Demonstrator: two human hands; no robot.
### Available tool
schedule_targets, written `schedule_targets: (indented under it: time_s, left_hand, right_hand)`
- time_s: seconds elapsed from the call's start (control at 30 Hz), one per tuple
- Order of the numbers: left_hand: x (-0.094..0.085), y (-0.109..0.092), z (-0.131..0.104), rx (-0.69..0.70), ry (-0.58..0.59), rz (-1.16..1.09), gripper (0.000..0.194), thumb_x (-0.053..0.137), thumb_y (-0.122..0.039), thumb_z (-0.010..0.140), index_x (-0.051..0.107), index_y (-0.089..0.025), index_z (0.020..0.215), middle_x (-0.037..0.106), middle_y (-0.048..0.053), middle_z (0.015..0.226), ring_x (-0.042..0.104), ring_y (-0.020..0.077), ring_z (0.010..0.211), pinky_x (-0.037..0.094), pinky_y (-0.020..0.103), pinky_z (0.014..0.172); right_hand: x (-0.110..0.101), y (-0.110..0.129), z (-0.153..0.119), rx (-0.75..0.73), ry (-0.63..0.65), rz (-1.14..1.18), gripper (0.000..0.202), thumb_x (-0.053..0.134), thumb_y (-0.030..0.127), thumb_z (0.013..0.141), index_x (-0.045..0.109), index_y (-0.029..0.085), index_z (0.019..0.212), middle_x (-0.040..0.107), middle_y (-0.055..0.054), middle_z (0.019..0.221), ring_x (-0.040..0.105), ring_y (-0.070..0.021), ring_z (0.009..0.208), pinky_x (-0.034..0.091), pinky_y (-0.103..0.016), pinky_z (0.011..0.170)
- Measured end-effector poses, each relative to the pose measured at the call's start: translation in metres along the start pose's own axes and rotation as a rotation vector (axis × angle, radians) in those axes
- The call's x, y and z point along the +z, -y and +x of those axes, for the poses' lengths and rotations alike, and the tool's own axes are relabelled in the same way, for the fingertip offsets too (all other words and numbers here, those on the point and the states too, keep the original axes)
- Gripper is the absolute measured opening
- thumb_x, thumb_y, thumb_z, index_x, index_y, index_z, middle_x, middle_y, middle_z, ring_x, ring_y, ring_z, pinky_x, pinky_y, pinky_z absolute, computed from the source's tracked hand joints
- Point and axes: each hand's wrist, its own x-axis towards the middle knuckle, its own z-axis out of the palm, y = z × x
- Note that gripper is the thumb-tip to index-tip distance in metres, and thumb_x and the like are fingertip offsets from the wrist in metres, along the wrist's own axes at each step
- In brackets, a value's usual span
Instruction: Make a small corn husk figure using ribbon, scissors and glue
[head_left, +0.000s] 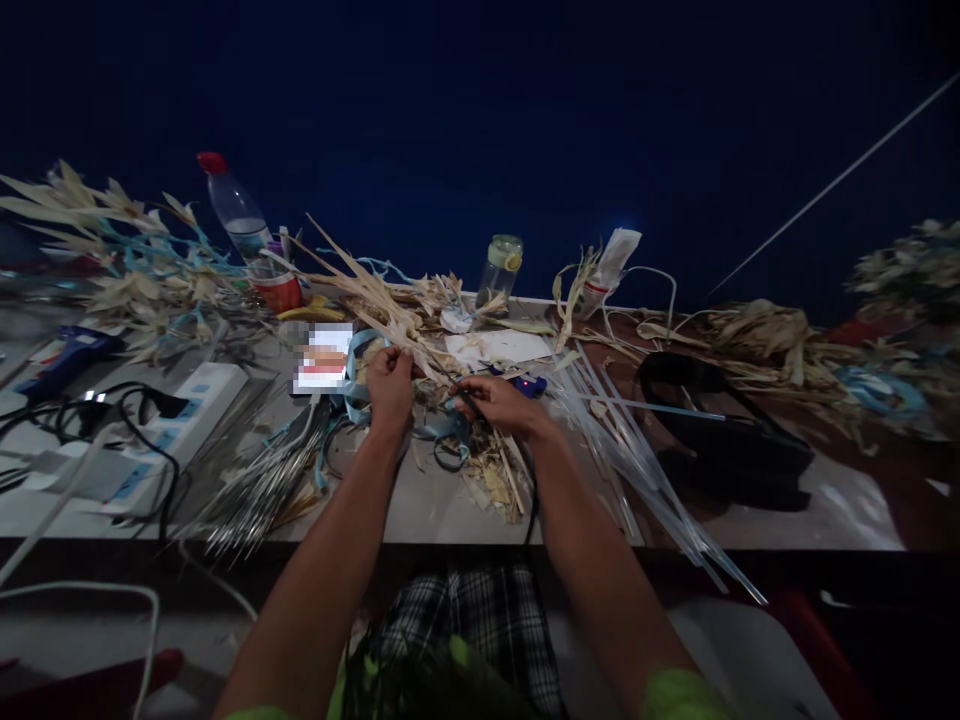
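My left hand (391, 385) is closed in a pinch on a pale dried husk piece (409, 345) near the middle of the table. Just to its right, my right hand (495, 403) has its fingers closed around a dark, thin tool (466, 398), whose tip points toward the husk. The kind of tool is too dim to tell. Long dried husk strips (358, 290) fan out behind my left hand. Below the hands lie husk scraps (491, 480) and a loop of blue ribbon (450, 452).
Left: a power strip (184, 425), a wire bundle (259, 490), a lit phone (324, 358) and a red-capped bottle (238, 215). Right: clear plastic sticks (645, 460) and a black strapped object (724, 430). Behind: a lidded cup (501, 268) and husk flowers (139, 290).
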Motion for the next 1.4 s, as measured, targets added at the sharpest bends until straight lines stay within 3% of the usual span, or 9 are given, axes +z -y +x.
schedule_targets:
  time_s: [0.1,0.23,0.33,0.47,0.67,0.9,1.07,1.23,1.4]
  left_hand:
    - [0.000,0.002,0.000,-0.025,0.027,0.004,0.013,0.061,-0.027,0.066,0.054,-0.016,0.070,0.053,-0.004,0.053,0.050,0.0089,0.044,0.042,0.021,0.046]
    - [0.003,0.003,-0.006,-0.086,0.174,-0.015,0.018,0.065,-0.030,0.063,0.054,-0.017,0.069,0.055,-0.003,0.053,0.052,0.0097,0.045,0.043,0.021,0.046]
    - [0.006,0.000,-0.013,-0.140,0.323,-0.026,0.021,0.067,-0.031,0.061,0.054,-0.017,0.069,0.057,-0.003,0.055,0.055,0.0104,0.047,0.045,0.021,0.047]
    - [0.010,-0.003,-0.020,-0.197,0.456,-0.028,0.022,0.069,-0.029,0.060,0.054,-0.015,0.069,0.059,-0.001,0.057,0.057,0.0105,0.050,0.048,0.023,0.052]
    - [0.011,-0.004,-0.021,-0.170,0.475,0.010,0.022,0.070,-0.029,0.059,0.055,-0.015,0.067,0.059,-0.002,0.057,0.055,0.0098,0.049,0.047,0.022,0.051]
    - [0.007,-0.006,-0.022,-0.162,0.440,-0.004,0.024,0.070,-0.033,0.061,0.055,-0.016,0.070,0.057,-0.002,0.056,0.053,0.0084,0.048,0.043,0.019,0.047]
    - [0.006,-0.011,-0.020,-0.208,0.386,-0.143,0.026,0.070,-0.033,0.061,0.053,-0.018,0.072,0.057,-0.002,0.061,0.052,0.0075,0.050,0.044,0.019,0.047]
    - [0.007,-0.012,-0.015,-0.090,0.323,-0.301,0.026,0.071,-0.029,0.060,0.050,-0.019,0.072,0.055,-0.005,0.063,0.054,0.0059,0.052,0.047,0.020,0.055]
    - [0.004,-0.005,-0.015,-0.002,0.314,-0.133,0.022,0.066,-0.032,0.068,0.053,-0.018,0.078,0.057,-0.004,0.060,0.054,0.0068,0.051,0.045,0.019,0.054]
  right_hand:
    - [-0.001,0.001,0.002,-0.042,-0.186,0.099,0.038,0.064,0.032,0.065,0.059,0.015,0.097,0.057,0.001,0.069,0.051,-0.0081,0.061,0.041,-0.021,0.057]
    - [-0.003,0.002,0.006,-0.112,-0.382,0.228,0.054,0.068,0.034,0.060,0.051,0.017,0.109,0.061,-0.001,0.082,0.055,-0.0093,0.068,0.045,-0.023,0.064]
    - [-0.003,0.001,0.009,-0.149,-0.458,0.235,0.058,0.066,0.036,0.061,0.048,0.019,0.113,0.062,-0.003,0.091,0.056,-0.0102,0.072,0.045,-0.024,0.066]
    - [0.000,-0.001,0.013,-0.121,-0.456,0.244,0.059,0.066,0.037,0.060,0.050,0.016,0.112,0.063,-0.003,0.084,0.056,-0.0112,0.070,0.045,-0.025,0.065]
    - [-0.002,-0.002,0.013,-0.080,-0.449,0.225,0.053,0.067,0.037,0.058,0.054,0.016,0.105,0.057,0.002,0.068,0.051,-0.0091,0.060,0.041,-0.022,0.057]
    - [-0.014,-0.003,0.012,-0.078,-0.644,0.121,0.044,0.055,0.035,0.070,0.051,0.014,0.108,0.060,0.000,0.071,0.055,-0.0109,0.063,0.044,-0.023,0.060]
    - [-0.012,-0.009,0.011,-0.055,-0.544,-0.294,0.037,0.053,0.030,0.074,0.057,0.015,0.107,0.065,-0.008,0.094,0.060,-0.0176,0.085,0.044,-0.029,0.078]
    - [0.001,-0.005,0.005,0.050,-0.350,-0.685,0.050,0.056,0.033,0.076,0.049,0.016,0.122,0.064,-0.011,0.101,0.058,-0.0225,0.094,0.041,-0.032,0.084]
    - [0.013,0.003,-0.002,0.045,-0.249,-0.877,0.060,0.056,0.038,0.076,0.040,0.016,0.130,0.059,-0.015,0.111,0.054,-0.0262,0.102,0.040,-0.034,0.085]
